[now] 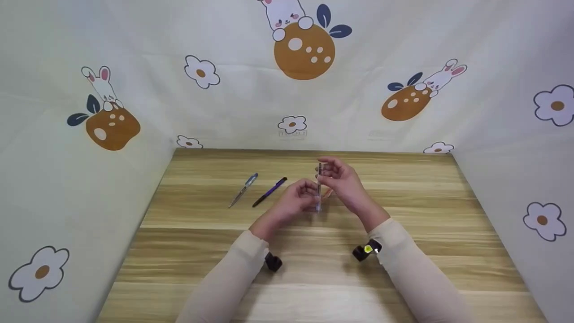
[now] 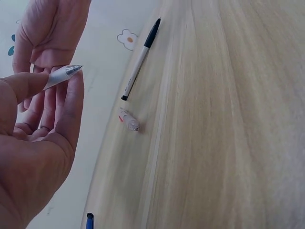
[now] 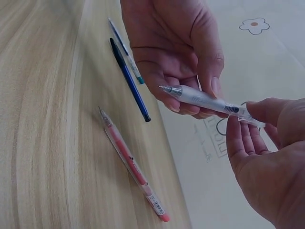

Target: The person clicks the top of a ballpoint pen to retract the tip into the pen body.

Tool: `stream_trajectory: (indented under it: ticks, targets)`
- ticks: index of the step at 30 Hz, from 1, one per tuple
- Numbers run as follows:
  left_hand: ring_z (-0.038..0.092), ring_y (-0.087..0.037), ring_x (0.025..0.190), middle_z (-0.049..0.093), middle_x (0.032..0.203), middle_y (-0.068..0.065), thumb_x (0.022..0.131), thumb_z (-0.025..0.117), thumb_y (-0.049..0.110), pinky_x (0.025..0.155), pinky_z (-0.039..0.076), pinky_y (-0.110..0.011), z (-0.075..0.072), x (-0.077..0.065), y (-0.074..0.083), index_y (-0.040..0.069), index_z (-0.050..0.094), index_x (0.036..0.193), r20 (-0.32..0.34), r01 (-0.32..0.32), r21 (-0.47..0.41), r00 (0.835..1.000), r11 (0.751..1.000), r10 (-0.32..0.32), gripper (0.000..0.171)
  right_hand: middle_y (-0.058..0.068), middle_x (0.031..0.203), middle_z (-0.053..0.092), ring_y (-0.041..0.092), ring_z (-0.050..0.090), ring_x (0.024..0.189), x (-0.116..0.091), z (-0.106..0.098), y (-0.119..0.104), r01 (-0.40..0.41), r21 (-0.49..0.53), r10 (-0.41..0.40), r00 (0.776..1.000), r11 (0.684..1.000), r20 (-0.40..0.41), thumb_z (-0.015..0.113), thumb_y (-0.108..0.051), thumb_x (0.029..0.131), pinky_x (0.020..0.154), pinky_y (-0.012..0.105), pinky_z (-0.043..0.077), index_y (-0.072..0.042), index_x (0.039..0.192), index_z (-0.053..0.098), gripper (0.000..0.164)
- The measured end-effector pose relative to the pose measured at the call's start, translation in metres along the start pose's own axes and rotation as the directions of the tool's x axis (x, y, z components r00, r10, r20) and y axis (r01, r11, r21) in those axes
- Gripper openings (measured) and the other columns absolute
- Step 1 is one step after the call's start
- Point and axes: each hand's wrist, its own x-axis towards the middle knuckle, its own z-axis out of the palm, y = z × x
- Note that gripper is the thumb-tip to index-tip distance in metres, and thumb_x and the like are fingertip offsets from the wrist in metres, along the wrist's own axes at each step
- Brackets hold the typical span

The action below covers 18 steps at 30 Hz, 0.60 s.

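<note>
A white mechanical pencil or pen [image 3: 200, 98] with a clear clip and a pointed metal tip is held up between both hands, above the table. My left hand [image 1: 299, 197] pinches its barrel near the tip with thumb and fingers. With thumb and fingertips, my right hand [image 1: 343, 179] grips the clip end; its other fingers are curved behind. On the table below lies a red pen [image 3: 128, 157], mostly hidden by the hands in the head view. The left wrist view also has a white pen with a black cap [image 2: 142, 59].
Left of my hands lie a blue pen with dark ends [image 1: 270, 192] and a clear pen with a blue end [image 1: 243, 190], both slanting on the wooden table [image 1: 215, 251]. Cloth walls [image 1: 242, 103] with printed rabbits and flowers rise along the table's back and sides.
</note>
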Motion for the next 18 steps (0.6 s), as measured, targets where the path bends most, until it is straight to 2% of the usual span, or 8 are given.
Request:
stream_trajectory:
  ticks: [6,12,18]
  targets:
    - [0.068,-0.017,0.098,0.065,0.11,-0.005,0.102,0.069,-0.007,0.084,0.066,-0.036,0.0014,-0.0006,0.0006,0.002,0.061,0.122,-0.005,0.034,-0.043,0.999,0.998,-0.034,0.024,0.026,0.124,0.069,0.024,0.069,0.111,-0.001,0.0009,-0.0015,0.017,-0.037,-0.017,1.0,0.999,-0.001,0.074,0.012,0.098,0.096,0.03,0.061,-0.001,0.144,0.067,0.048]
    - [0.068,-0.018,0.099,0.064,0.111,-0.006,0.102,0.069,-0.007,0.086,0.067,-0.039,0.0028,-0.0016,0.0017,0.001,0.061,0.122,-0.009,0.031,-0.052,0.999,0.998,-0.032,0.024,0.023,0.122,0.07,0.025,0.069,0.111,-0.0011,0.0003,-0.0014,0.018,-0.035,-0.018,1.0,0.999,0.001,0.073,0.012,0.098,0.096,0.029,0.061,-0.002,0.143,0.068,0.047]
    - [0.068,-0.019,0.099,0.065,0.112,-0.007,0.102,0.068,-0.008,0.088,0.067,-0.041,0.0041,-0.0017,0.0011,-0.001,0.06,0.123,-0.004,0.017,-0.059,1.0,0.998,-0.017,0.024,0.029,0.125,0.068,0.024,0.069,0.111,-0.001,-0.0002,-0.0012,0.019,-0.043,-0.019,1.0,0.999,0.005,0.073,0.012,0.098,0.096,0.029,0.061,-0.001,0.143,0.068,0.047]
